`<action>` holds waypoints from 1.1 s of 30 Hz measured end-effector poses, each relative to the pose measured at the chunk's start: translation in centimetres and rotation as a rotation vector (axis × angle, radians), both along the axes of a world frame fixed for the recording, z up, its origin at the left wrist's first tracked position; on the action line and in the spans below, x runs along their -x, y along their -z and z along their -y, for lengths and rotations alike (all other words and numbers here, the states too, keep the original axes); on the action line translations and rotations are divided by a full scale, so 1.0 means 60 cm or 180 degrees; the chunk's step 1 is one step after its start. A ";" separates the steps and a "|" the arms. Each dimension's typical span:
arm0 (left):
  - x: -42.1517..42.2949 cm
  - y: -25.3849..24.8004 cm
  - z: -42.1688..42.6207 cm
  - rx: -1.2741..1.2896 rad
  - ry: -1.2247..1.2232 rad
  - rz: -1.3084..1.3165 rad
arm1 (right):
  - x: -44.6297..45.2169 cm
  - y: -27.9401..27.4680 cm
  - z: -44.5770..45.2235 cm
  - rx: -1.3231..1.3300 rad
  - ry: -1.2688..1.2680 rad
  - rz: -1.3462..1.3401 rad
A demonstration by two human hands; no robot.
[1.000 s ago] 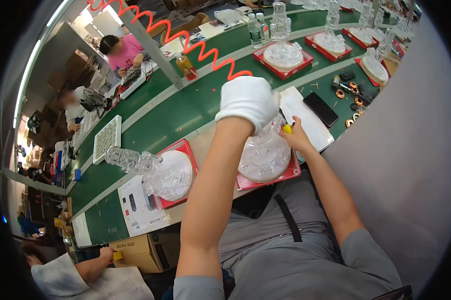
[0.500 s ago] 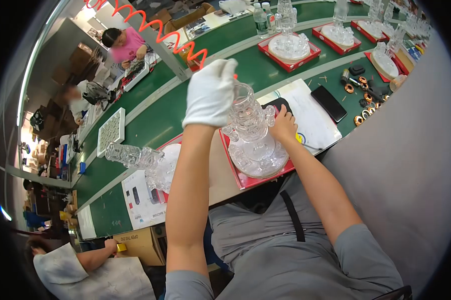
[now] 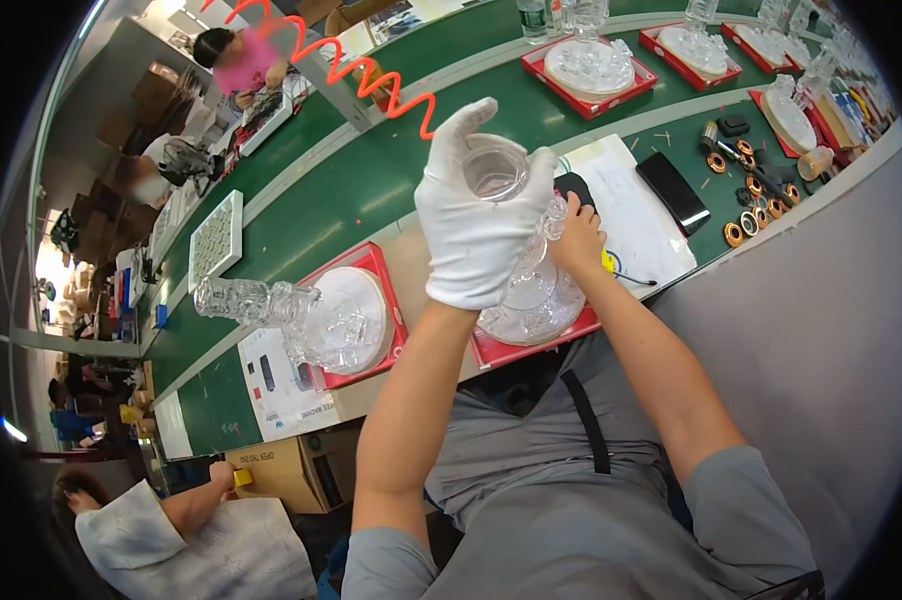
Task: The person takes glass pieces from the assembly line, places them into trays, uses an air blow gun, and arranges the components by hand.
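Observation:
My left hand (image 3: 481,220), in a white glove, wraps round the upper part of a clear tower-like piece (image 3: 497,172), its open round rim showing between thumb and fingers. The piece stands on a round white base (image 3: 533,318) in a red tray (image 3: 488,352). My bare right hand (image 3: 579,240) is at the right side of the piece, over a black object (image 3: 577,188); its fingertips touch that object, and whether it grips it is unclear. To the left, a similar clear piece (image 3: 256,303) leans out over its own red tray (image 3: 395,300).
A phone (image 3: 673,192) lies on white paper (image 3: 621,150) at the right, beside copper-coloured rings (image 3: 734,234). More red trays (image 3: 589,105) with clear pieces line the far side. A coiled red hose (image 3: 366,80) hangs ahead. Co-workers (image 3: 146,535) sit at the left.
My left hand has moved from beside the clear piece's top onto it and closed round it. My right hand stays near the black object. The view has shifted slightly.

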State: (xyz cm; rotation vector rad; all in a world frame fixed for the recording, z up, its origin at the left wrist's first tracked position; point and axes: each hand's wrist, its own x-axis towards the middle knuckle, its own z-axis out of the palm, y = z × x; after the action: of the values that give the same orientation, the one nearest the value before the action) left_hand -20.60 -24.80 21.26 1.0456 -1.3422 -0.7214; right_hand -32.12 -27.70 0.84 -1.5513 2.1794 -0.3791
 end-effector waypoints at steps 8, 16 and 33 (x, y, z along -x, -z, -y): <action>-0.020 -0.012 0.003 0.0242 0.0133 0.0307 | -0.003 0.001 0.005 -0.0083 -0.0054 -0.0032; -0.028 -0.058 0.010 0.1687 0.0190 0.3514 | -0.002 0.005 0.016 -0.0131 -0.0090 0.0066; -0.139 0.309 -0.377 -0.0491 -0.0307 0.2477 | 0.076 -0.170 -0.201 0.1881 -0.0785 0.4572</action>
State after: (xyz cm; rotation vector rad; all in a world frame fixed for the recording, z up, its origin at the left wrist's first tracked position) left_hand -12.26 -2.20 2.70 1.5967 -1.8894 -0.3453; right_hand -36.65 -15.63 11.05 -1.0811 0.7558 -1.5382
